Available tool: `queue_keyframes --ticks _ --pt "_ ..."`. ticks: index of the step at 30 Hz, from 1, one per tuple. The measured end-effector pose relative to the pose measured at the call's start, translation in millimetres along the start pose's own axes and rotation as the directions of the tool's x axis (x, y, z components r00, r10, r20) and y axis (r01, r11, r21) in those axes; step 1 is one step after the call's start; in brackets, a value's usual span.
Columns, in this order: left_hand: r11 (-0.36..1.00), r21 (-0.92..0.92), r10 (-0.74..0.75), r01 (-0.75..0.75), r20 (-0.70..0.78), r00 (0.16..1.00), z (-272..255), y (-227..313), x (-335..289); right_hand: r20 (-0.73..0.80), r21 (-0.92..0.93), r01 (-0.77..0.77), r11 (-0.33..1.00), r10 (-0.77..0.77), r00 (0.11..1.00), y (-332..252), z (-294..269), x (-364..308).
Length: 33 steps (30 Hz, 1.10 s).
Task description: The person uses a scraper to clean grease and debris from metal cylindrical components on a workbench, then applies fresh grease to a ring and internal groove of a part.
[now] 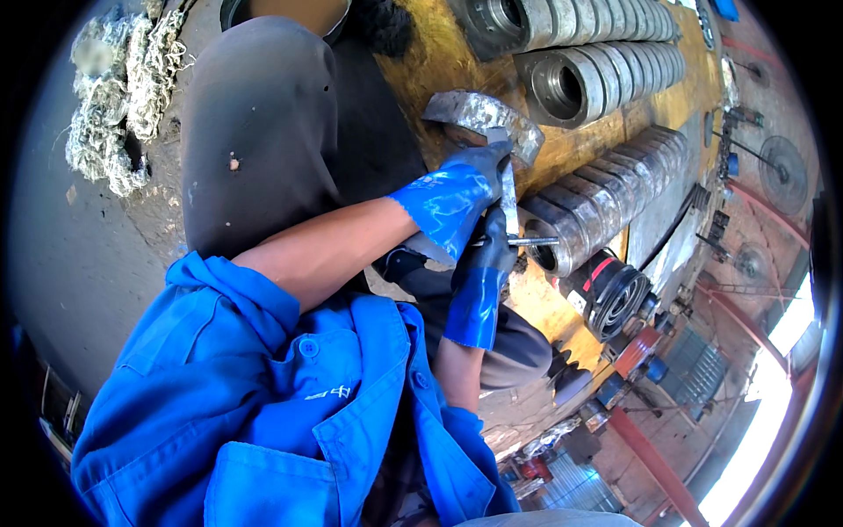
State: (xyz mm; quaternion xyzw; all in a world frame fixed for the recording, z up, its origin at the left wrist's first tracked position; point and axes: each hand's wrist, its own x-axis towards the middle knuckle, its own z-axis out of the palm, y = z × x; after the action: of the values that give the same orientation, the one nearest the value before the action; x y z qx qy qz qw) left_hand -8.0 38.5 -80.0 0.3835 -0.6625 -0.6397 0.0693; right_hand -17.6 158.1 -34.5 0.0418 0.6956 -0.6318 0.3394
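Both my hands wear blue rubber gloves with dark, soiled fingers. My left hand (474, 176) is closed around a flat silvery metal strip (508, 195), whose lower end reaches down to the fingers of my right hand (493, 250). A thin metal rod (537, 241) sticks out to the right from my right hand, which is closed on it; the rest of the rod is hidden. Just beyond my left hand lies a curved, scuffed metal block (483, 112) on the yellowish bench top (421, 48). To the right of my hands is a row of metal rings (606, 193).
Two more rows of thick metal rings (606, 79) lie farther back. A round black device with a red stripe (615, 294) sits near the right-hand row. Ragged white rag strands (110, 97) lie at left, and a round basin (303, 9) stands at the top, by my knee.
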Motion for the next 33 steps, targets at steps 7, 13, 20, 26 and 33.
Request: queue_keyframes --ticks 7,13,20,26,33 --pt "0.980 -0.173 -0.102 0.102 0.009 0.995 -17.4 9.2 -3.0 0.000 0.064 -0.023 0.998 0.023 1.000 16.2 -11.0 12.4" --pt "0.999 0.046 -0.005 -0.003 0.190 0.982 -11.6 14.1 -15.1 0.124 0.083 -0.084 0.993 0.073 0.990 33.2 -14.5 11.1" --pt "0.966 0.197 0.079 -0.169 0.398 0.914 -38.5 38.3 -39.0 0.271 -0.481 0.295 0.826 -0.180 0.946 54.4 -31.5 32.8" --pt "0.820 0.296 0.311 -0.489 0.488 0.816 -40.9 28.1 -64.5 0.334 -0.438 0.419 0.795 -0.289 0.897 84.4 -21.5 41.9" --pt "0.780 0.576 0.056 -0.244 0.325 0.944 -21.8 51.8 -70.2 0.362 -0.438 0.496 0.749 -0.358 0.861 107.2 -9.8 51.2"
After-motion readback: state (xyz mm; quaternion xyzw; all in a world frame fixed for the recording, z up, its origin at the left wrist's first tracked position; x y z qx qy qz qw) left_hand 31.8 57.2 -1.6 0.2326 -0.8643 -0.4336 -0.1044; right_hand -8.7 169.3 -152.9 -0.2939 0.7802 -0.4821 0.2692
